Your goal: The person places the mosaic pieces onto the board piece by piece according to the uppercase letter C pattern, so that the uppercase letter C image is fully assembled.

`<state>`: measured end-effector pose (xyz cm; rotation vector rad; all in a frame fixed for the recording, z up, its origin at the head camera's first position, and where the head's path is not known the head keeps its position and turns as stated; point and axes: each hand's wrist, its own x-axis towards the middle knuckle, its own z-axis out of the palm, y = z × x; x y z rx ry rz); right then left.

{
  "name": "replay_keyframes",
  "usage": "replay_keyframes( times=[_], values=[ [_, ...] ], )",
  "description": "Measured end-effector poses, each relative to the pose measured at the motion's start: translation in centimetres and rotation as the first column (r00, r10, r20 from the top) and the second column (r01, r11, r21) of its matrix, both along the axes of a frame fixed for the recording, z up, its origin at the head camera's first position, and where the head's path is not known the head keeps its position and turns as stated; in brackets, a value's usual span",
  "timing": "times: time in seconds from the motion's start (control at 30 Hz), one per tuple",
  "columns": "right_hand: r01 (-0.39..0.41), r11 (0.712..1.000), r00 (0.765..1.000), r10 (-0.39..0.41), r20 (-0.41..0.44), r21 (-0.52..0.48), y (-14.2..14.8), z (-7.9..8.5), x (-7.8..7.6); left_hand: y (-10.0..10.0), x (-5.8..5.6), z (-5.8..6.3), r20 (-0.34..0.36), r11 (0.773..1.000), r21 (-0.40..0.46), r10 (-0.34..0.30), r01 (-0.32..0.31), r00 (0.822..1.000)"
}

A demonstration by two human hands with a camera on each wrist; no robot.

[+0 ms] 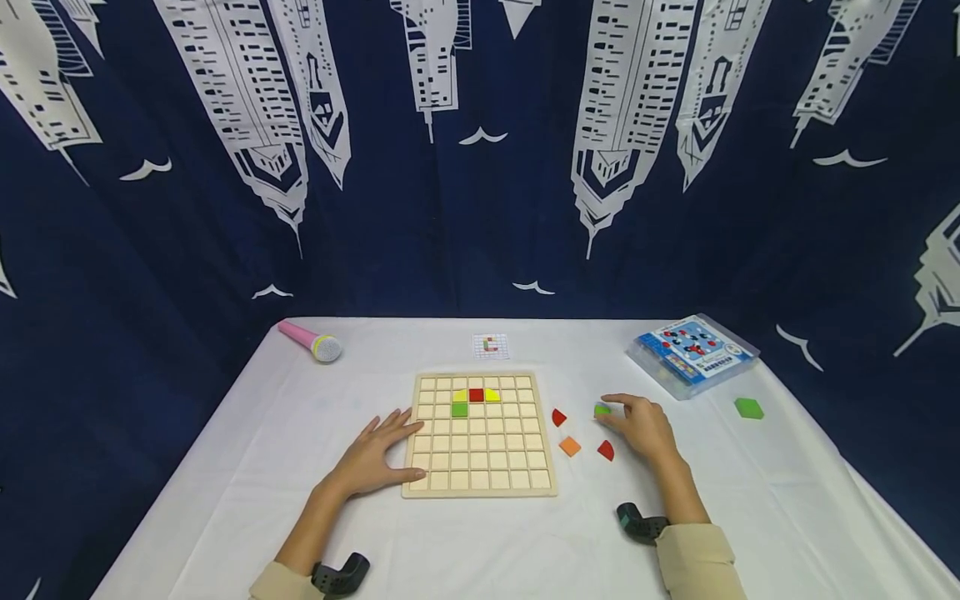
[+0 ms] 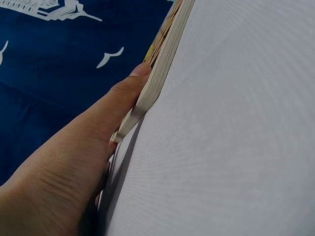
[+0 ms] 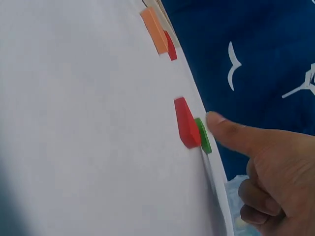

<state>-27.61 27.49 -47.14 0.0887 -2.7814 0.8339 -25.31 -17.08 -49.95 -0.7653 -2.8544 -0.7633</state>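
Observation:
My left hand (image 1: 378, 457) rests with spread fingers on the left edge of a wooden grid board (image 1: 480, 460). The left wrist view has its thumb (image 2: 125, 93) along the board's rim. In the board's upper cells sit a red square (image 1: 476, 395), a yellow piece on each side, and a green square (image 1: 460, 410) below the left one. Right of the board, my right hand (image 1: 643, 425) reaches around a small green piece (image 1: 602, 409) with thumb and index finger apart. In the right wrist view the thumb tip is right above this green piece (image 3: 203, 135).
Between board and right hand lie two red wedges (image 1: 558, 417) (image 1: 606, 450) and an orange square (image 1: 570, 447). A green hexagon (image 1: 748, 408) lies far right, below a clear case (image 1: 693, 354). A small patterned card (image 1: 491, 347) and a pink microphone (image 1: 309, 340) are at the back.

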Motion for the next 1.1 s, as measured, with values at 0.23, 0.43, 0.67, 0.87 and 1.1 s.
replay_keyframes(
  times=[0.23,0.43,0.67,0.87,1.1],
  values=[
    [0.016,1.0,1.0,-0.017,0.026,0.024,0.5,-0.4,0.0,-0.1,0.0,0.2,-0.004,1.0,0.001,-0.005,0.005,1.0],
    [-0.061,0.998,0.994,0.062,-0.087,0.01,-3.4,0.6,-0.2,-0.2,0.1,0.2,-0.004,1.0,-0.009,0.0,0.0,1.0],
    [-0.225,0.974,0.97,0.222,-0.103,-0.012,-10.5,0.9,-0.7,-0.3,0.0,0.0,0.001,1.0,0.0,0.002,-0.002,1.0],
    [-0.331,0.944,0.941,0.328,-0.083,-0.019,-15.5,0.8,-0.6,-0.2,-0.2,-0.1,-0.004,1.0,-0.002,0.001,-0.001,1.0],
    [-0.391,0.92,0.915,0.392,-0.098,0.026,-18.6,0.2,-0.4,-0.1,-0.2,-0.1,0.002,1.0,0.0,-0.006,0.006,1.0]
  ],
)
